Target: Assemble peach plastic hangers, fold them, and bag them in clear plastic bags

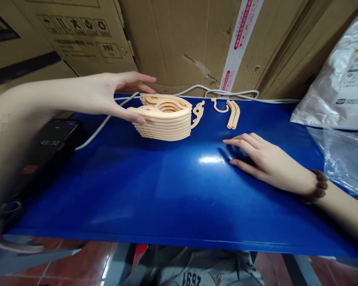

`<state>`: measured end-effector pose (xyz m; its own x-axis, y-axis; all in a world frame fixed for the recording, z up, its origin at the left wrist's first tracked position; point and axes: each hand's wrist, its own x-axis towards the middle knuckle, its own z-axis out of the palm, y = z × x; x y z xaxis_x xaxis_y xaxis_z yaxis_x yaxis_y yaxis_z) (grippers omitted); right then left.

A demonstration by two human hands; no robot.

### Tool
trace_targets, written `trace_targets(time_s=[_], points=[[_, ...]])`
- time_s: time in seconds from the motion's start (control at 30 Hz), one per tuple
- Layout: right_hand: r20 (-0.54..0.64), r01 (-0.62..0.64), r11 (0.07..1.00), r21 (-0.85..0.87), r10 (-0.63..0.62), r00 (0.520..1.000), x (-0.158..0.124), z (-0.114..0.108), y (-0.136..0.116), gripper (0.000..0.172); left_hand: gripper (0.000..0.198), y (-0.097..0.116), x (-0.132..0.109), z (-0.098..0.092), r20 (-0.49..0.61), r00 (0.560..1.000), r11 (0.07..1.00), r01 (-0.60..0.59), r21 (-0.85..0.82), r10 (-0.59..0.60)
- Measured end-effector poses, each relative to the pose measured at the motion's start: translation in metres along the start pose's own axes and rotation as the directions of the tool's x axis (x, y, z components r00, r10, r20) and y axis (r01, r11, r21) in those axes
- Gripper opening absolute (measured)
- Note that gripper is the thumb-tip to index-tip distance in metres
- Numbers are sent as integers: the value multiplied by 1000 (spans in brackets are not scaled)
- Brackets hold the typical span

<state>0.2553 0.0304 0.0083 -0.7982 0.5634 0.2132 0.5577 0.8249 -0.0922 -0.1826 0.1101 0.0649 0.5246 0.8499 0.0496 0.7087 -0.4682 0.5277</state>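
A stack of folded peach plastic hangers stands on the blue table toward the back. My left hand reaches over the stack's left end with its fingers spread; the thumb lies against the near upper edge and the other fingers extend behind. Right beside the stack is a small scrolled hanger piece. Farther right lie a hook and two short curved arm pieces of the same colour. My right hand, with a brown bracelet at the wrist, hovers low or rests over the table, open and holding nothing.
Cardboard boxes stand along the back edge of the blue table. A white cable runs behind the hangers. A phone showing digits is at the left. Clear plastic packaging covers the right end.
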Motion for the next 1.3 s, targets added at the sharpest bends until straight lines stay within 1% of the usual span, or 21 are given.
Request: trace_targets(time_s=[0.07,0.17,0.23,0.27,0.33,0.43,0.57,0.87,1.07,1.23,1.3], points=[[-1,6,1000,-11,-6,1000,0,1,0,44,109,8,-6,1,-27,999,999,41,19,-41],[-6,13,999,-30,-13,1000,-1,1,1,44,99,25,-14,7,-116,989,992,101,74,-92],[-6,14,999,-36,-15,1000,-2,1,1,44,98,31,-18,10,-141,985,989,113,90,-100],[-3,13,999,-37,-14,1000,-3,1,1,44,101,33,-18,11,-148,985,990,102,94,-88],[1,12,999,-39,-12,1000,-3,1,2,44,107,31,-18,11,-152,986,992,78,104,-62],[3,11,999,-42,-11,1000,-4,1,2,45,111,23,-15,11,-152,988,988,53,147,-31],[-2,20,999,-51,-20,1000,-2,2,2,45,113,16,-13,10,-152,988,982,17,189,12],[1,25,998,-59,-25,1000,-2,2,1,45,113,10,-12,9,-141,983,966,-79,247,117],[-2,21,998,-56,-21,1000,-2,2,2,44,114,12,-12,9,-148,985,963,-50,263,92],[-3,26,998,-62,-26,1000,-1,2,1,44,120,18,-12,7,-124,992,973,47,225,-19],[-4,28,998,-64,-28,1000,-2,2,1,44,123,19,-12,7,-115,992,972,70,224,-45]])
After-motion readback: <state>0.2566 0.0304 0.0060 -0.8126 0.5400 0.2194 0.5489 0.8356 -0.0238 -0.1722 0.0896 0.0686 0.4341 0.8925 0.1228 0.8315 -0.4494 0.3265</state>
